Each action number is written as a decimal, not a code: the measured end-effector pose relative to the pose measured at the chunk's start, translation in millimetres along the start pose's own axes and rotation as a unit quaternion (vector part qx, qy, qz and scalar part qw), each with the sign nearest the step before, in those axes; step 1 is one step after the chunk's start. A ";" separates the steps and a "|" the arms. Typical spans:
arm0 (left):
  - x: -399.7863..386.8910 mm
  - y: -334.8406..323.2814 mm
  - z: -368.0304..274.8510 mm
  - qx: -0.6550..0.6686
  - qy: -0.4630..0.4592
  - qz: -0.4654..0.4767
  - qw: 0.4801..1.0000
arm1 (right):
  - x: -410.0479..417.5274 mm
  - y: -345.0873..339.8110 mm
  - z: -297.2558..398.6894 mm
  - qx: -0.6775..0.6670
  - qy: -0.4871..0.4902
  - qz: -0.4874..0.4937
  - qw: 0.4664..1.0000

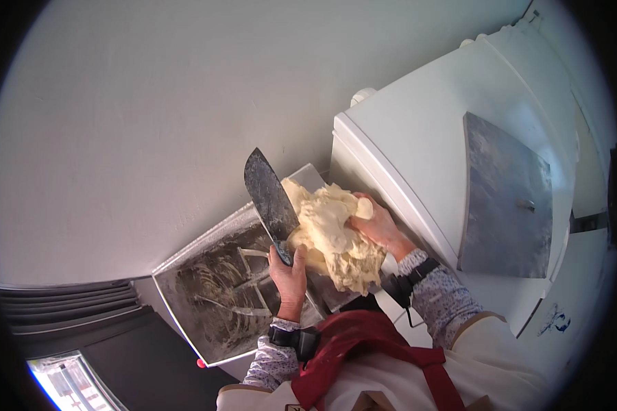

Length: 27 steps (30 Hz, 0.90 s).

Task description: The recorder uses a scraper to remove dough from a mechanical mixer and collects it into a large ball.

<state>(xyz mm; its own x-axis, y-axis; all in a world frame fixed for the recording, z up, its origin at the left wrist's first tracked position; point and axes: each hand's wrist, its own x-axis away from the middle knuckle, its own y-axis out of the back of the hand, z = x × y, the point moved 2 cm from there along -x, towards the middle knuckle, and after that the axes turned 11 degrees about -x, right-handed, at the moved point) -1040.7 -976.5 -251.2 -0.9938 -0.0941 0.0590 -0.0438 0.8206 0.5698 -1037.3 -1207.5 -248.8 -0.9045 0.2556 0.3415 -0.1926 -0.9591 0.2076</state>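
A large lump of pale, sticky dough (331, 226) is held up between my hands, over the right end of a floury metal mixer trough (205, 287). My left hand (289, 272) grips the handle of a wide, dark-bladed knife (270, 192), its thumb close to the dough. The blade points up and away, its edge beside the dough's left side. My right hand (373, 223) is sunk into the dough's right side, and some of its fingers are hidden. Curved metal mixing arms (257, 282) lie inside the trough, which has dough residue smeared on its walls.
To the right stands a white chest-like appliance (411, 133) with a grey metal-looking sheet (509, 205) on it. A pale wall (159, 128) rises behind the trough. Dark folded material (72, 308) and a bright window-like panel (74, 383) are at the lower left.
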 end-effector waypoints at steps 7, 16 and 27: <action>8.3 6.1 -34.7 0.134 0.004 0.060 0.989 | 42.3 1.1 -9.1 -0.410 -0.028 0.024 0.912; 35.3 62.9 -118.9 0.085 -0.163 0.160 0.970 | 139.8 -33.7 -14.6 -0.588 -0.022 -0.064 0.806; 74.4 118.9 -110.8 0.003 -0.276 0.358 0.892 | 245.1 -76.1 -35.8 -0.685 -0.106 0.005 0.720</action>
<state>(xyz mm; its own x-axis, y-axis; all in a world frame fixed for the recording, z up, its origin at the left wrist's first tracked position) -1108.5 -948.4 -88.3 -0.6665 0.7455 -0.0079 0.6227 0.5625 0.5439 -1258.0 -1076.2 -213.7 -0.8585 0.1214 0.4982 -0.5118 -0.1433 -0.8470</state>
